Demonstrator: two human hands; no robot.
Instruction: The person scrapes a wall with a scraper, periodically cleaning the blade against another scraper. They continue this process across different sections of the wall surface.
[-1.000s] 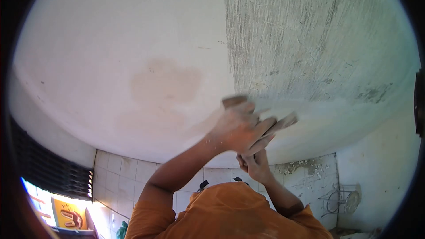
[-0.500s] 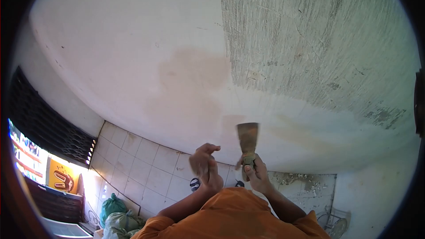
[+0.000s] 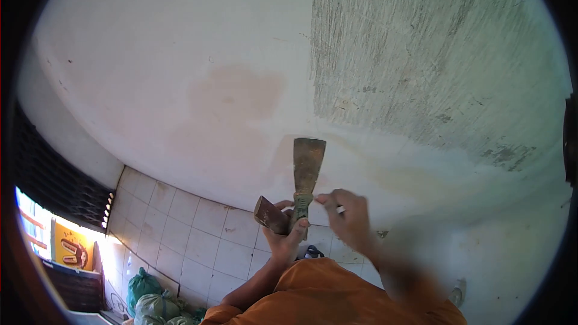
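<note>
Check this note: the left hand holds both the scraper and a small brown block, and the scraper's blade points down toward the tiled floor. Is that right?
Not quite. The head view shows the scraper with its blade pointing up along the wall, not down toward the tiled floor. The rest stands: the left hand holds both the scraper and the small brown block.

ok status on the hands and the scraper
Left hand shut on scraper handle, plus a brown block. Right hand beside the handle, grip unclear. Blade upright before the wall.

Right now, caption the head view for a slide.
Left hand grips scraper and brown block before a scraped wall, right hand alongside.
</note>
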